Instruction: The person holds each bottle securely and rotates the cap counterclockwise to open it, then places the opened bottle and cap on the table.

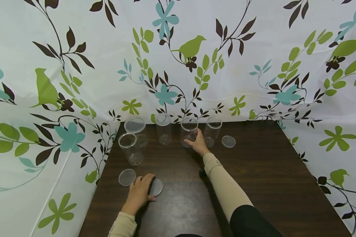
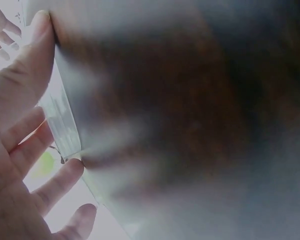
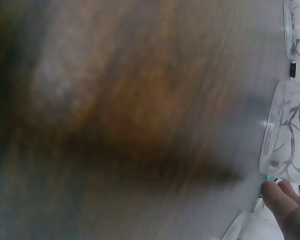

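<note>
My left hand (image 1: 140,191) is low over the table's left side. Its thumb and fingers span a round clear lid (image 1: 156,187), meeting its rim from opposite sides. A second lid (image 1: 127,177) lies just left of the fingers. Further off, my right hand (image 1: 198,143) reaches to a clear jar (image 1: 189,126), thumb across its lower front and fingers spread along its right side. In the right wrist view the fingertips (image 3: 271,191) are right at the side of that upright jar (image 3: 285,132). Another open jar (image 1: 213,128) stands just right of the hand.
At the back left stand a wide jar (image 1: 135,126), a tall jar (image 1: 163,128) and a nearer jar (image 1: 131,148). A small lid (image 1: 228,141) lies right of the row. Patterned cloth (image 1: 178,59) hangs behind the dark wooden table (image 1: 264,177).
</note>
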`<state>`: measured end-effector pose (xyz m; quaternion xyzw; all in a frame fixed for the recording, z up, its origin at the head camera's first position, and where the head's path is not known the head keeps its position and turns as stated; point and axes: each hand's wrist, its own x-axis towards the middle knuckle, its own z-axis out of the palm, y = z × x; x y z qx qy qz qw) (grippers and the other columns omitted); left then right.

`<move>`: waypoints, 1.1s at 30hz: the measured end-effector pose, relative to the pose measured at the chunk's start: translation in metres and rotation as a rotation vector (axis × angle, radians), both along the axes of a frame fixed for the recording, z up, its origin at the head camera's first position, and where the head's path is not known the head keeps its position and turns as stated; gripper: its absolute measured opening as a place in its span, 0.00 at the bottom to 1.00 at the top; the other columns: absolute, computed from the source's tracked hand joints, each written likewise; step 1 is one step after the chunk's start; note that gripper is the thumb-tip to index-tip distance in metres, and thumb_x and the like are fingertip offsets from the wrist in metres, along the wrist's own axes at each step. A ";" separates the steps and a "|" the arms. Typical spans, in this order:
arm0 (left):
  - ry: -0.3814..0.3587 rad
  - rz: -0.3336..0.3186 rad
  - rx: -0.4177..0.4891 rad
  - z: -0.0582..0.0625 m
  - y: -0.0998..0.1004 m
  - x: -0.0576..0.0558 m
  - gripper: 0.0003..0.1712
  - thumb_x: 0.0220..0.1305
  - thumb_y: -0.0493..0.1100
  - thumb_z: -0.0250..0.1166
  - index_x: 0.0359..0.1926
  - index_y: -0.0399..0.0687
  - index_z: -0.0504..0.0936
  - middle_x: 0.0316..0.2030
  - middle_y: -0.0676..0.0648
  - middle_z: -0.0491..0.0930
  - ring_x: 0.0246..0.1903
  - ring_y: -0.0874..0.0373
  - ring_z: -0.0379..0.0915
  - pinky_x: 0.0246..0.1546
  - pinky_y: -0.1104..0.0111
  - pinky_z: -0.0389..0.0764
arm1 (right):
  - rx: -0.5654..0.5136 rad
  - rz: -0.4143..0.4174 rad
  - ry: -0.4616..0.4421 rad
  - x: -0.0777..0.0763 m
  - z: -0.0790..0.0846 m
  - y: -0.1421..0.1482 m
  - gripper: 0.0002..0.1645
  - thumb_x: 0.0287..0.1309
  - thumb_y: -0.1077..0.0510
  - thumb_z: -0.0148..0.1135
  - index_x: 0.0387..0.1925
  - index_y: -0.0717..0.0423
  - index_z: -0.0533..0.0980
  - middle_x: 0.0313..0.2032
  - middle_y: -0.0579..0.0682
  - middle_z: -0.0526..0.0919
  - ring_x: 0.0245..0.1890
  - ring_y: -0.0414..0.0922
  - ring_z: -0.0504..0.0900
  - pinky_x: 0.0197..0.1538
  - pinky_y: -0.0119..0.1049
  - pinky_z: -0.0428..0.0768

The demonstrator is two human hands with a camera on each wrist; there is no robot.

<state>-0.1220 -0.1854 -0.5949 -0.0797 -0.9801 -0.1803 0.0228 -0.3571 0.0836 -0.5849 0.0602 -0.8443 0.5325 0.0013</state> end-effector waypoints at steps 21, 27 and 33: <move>0.008 0.004 0.002 0.004 -0.007 0.003 0.56 0.29 0.50 0.86 0.65 0.46 0.75 0.62 0.44 0.76 0.56 0.39 0.71 0.41 0.40 0.76 | 0.688 0.517 -0.201 0.040 0.075 -0.056 0.53 0.70 0.37 0.58 0.74 0.74 0.53 0.73 0.70 0.60 0.71 0.61 0.65 0.70 0.51 0.66; -0.020 -0.002 -0.006 0.003 -0.005 0.002 0.57 0.29 0.51 0.86 0.66 0.46 0.74 0.62 0.44 0.75 0.56 0.39 0.71 0.40 0.40 0.76 | 0.464 0.469 -0.140 0.033 0.056 -0.087 0.66 0.68 0.40 0.62 0.76 0.72 0.30 0.77 0.71 0.37 0.78 0.60 0.48 0.76 0.48 0.54; 0.008 -0.009 -0.038 -0.002 -0.004 0.001 0.57 0.28 0.53 0.84 0.66 0.45 0.74 0.63 0.43 0.75 0.58 0.39 0.70 0.40 0.42 0.76 | 0.088 0.227 -0.175 0.019 0.044 -0.112 0.65 0.68 0.49 0.65 0.77 0.66 0.26 0.78 0.68 0.33 0.79 0.59 0.42 0.76 0.51 0.52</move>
